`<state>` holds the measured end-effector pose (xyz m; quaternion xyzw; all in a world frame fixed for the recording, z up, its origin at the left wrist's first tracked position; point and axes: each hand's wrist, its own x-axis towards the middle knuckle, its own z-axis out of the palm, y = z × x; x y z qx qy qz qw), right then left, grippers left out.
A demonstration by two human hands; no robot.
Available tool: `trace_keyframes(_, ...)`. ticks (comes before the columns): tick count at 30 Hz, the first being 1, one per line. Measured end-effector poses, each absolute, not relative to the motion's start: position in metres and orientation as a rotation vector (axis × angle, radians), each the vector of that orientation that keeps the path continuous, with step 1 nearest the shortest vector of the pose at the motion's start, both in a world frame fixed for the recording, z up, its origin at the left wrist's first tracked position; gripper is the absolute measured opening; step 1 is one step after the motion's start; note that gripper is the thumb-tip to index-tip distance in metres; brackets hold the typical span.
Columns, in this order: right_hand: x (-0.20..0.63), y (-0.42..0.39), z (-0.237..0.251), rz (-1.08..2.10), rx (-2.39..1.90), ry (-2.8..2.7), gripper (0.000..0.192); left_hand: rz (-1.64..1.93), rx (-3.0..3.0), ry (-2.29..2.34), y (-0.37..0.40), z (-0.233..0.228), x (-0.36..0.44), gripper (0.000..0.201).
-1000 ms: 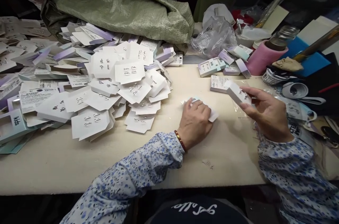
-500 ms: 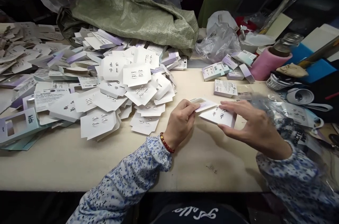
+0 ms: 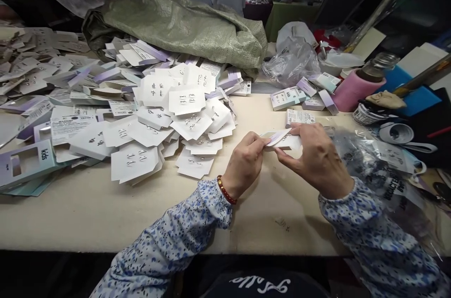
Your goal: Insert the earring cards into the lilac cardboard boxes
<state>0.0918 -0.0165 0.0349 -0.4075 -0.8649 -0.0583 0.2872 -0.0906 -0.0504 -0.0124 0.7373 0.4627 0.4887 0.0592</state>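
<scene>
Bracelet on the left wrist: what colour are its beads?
Dark red beads with a few gold ones on the bracelet, seen clearly in the head view.

Cards (image 3: pixel 183 101) matt white paper; sack (image 3: pixel 190 21) rough woven plastic; tabletop (image 3: pixel 88 213) matt, smooth.

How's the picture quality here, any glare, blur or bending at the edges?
Head view: even light from above on the table, soft shadows under the left hand and right hand; both pinch a card, which is sharp; glare on the plastic bag; the far room is dark; wide-angle bending bows the table's near edge and stretches the corners.
</scene>
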Motion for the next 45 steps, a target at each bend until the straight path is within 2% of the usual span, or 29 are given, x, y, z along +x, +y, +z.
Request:
trace_keyframes(9,0.078,-0.017,0.034,-0.420,-1.054,-2.279,0.035,1.477,2.118,1.363,-0.048,-0.004,-0.097,0.029)
trace_keyframes(21,0.076,-0.020,0.030,-0.622,-1.118,-2.352,0.050,1.464,2.054,1.339,-0.050,0.003,-0.096,0.026)
trace_keyframes(23,0.078,-0.018,0.031,-0.454,-1.085,-2.361,0.056,1.453,2.027,1.350,-0.049,0.006,-0.098,0.025)
trace_keyframes(25,0.082,-0.014,0.031,-0.121,-1.042,-2.264,0.061,1.444,1.958,1.360,-0.046,0.008,-0.103,0.023)
trace_keyframes(30,0.088,0.010,0.027,0.820,-1.099,-1.928,0.048,1.321,1.650,1.225,-0.035,0.009,-0.120,0.015)
trace_keyframes(33,0.083,0.020,0.021,1.192,-1.101,-1.852,0.046,1.297,1.545,1.202,-0.031,0.006,-0.126,0.013)
trace_keyframes(39,0.071,0.016,0.012,1.386,-1.107,-1.727,0.045,1.321,1.483,1.161,-0.031,-0.001,-0.122,0.020)
trace_keyframes(45,0.064,0.010,0.004,1.529,-0.999,-1.535,0.038,1.304,1.061,1.110,-0.036,-0.011,-0.108,0.024)
